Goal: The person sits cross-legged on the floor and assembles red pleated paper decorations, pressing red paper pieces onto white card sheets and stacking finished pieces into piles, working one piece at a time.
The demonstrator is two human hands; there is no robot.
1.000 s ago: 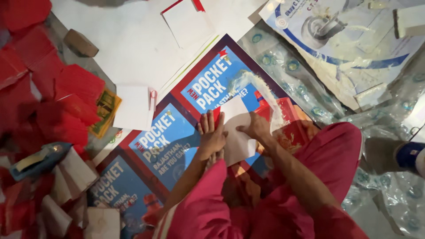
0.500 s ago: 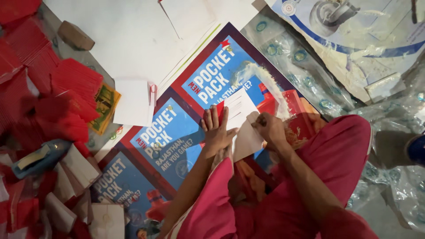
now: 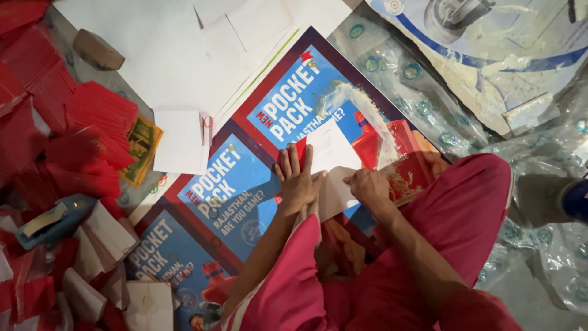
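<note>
So I'm sitting on the floor in my pink clothes, and right in front of my knees is the white sheet [image 3: 334,160] I'm working on, lying on top of the big blue and red poster [image 3: 245,184]. My left hand [image 3: 296,178] is pressed flat on the sheet's left edge, fingers straight and slightly fanned, not gripping anything, just pinning it down. My right hand [image 3: 367,186] sits at the sheet's lower right edge with the fingers curled in together on the paper (pinching the edge or running a crease, I honestly can't tell from this angle).

Going by how it lies, this piece looks about mid-fold: part of it is doubled under my hands, and the top half is flat and open toward the far side.

Left of the sheet, past my elbow, there's a heap of finished-looking white folded pieces [image 3: 101,236] mixed with red ones, so I'd guess a fair batch is done. A blue tape dispenser [image 3: 52,219] sits beside that heap. Further left of the sheet is a stack of red paper [image 3: 92,122], plenty left by the look of it.

Up beyond the sheet there's a small white pad [image 3: 180,142], then large white sheets [image 3: 177,55], and off to the right crinkly clear plastic wrap [image 3: 416,92].
</note>
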